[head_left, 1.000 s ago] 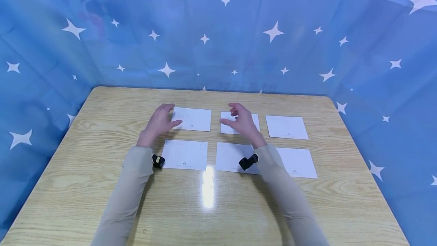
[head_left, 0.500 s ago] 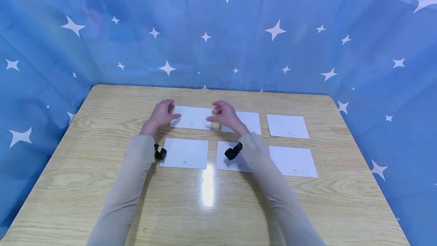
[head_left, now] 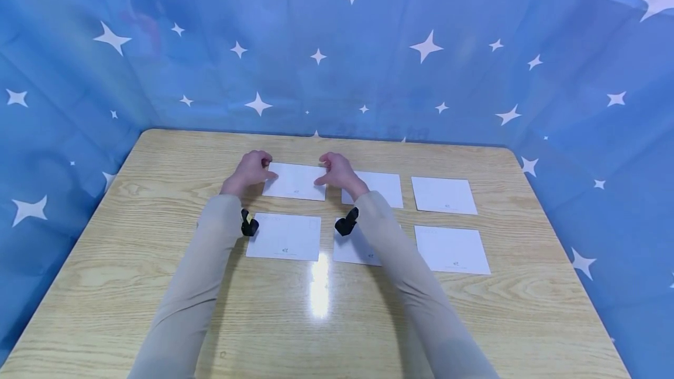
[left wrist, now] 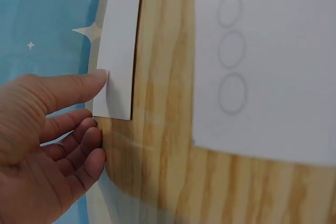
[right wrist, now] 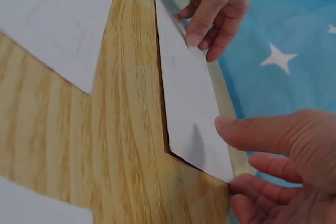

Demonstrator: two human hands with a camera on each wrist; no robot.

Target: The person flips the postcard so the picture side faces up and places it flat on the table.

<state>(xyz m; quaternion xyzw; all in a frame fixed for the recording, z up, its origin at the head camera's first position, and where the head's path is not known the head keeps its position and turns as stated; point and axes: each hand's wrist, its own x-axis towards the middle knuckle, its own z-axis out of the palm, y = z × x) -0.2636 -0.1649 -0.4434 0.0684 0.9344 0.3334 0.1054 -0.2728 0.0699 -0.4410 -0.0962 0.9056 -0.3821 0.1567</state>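
White card (head_left: 296, 183) near back edge of tabletop (head_left: 126, 250), left of middle; left hand (head_left: 251, 168) and right hand (head_left: 338, 172) part-open at its short ends, likely for even control; no firm grip seen.

Cards (head_left: 295, 182): smooth, matt paper; table (head_left: 526, 314): glossy wood; backdrop (head_left: 368, 22): creased cloth.

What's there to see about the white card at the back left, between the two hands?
The card is white, rectangular and paper-like, with a small mark near its front edge. It looks flat on the wood-grained table, leftmost in the back row. The left hand and right hand are at its two ends, thumbs over it; contact is unclear.
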